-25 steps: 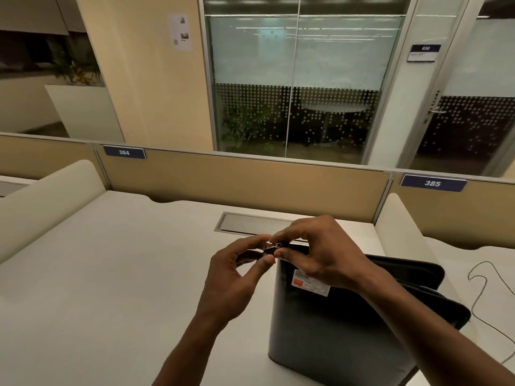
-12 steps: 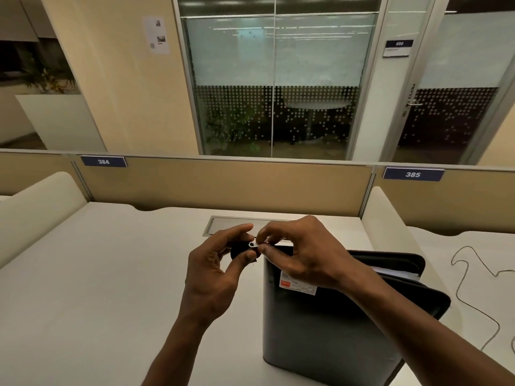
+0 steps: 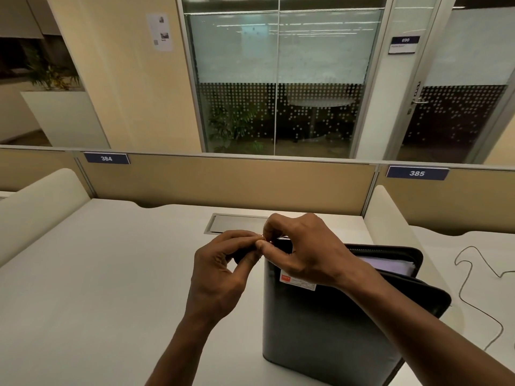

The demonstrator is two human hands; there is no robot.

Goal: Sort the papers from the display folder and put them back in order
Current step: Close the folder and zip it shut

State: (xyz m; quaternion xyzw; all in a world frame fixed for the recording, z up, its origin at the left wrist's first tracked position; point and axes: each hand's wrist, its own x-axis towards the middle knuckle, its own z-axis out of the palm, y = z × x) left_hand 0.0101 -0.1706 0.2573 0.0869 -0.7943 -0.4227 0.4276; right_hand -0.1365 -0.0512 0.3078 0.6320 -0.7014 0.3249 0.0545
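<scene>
While my head camera looks forward and down over the white desk point(image 3: 97, 274), the dark display folder point(image 3: 320, 330) stands upright on its lower edge at the near right of the desk, its broad grey-black face turned toward me. A white sticker with a red patch point(image 3: 298, 281) sits high on that face, partly under my wrist. The folder's top gapes toward the right, and the edges of pale papers point(image 3: 390, 267) show inside between the two covers.

My left hand point(image 3: 223, 274) is curled at the folder's upper left corner, thumb and fingers pinched on something small and dark there; I cannot tell exactly what it is, as my fingers hide most of it. My right hand point(image 3: 303, 252) comes in over the folder's top edge, its thumb and forefinger closed together on a small shiny piece at the same corner, touching my left fingertips.

Just beyond my hands a grey cable hatch point(image 3: 237, 222) lies flush in the desk. Farther off runs a tan partition point(image 3: 237, 182) with number plates 384 point(image 3: 106, 158) and 385 point(image 3: 417, 173). A thin cable point(image 3: 471, 274) snakes across the neighbouring desk on the right. Behind the partition stands a glass wall point(image 3: 278, 79) with a dotted band.
</scene>
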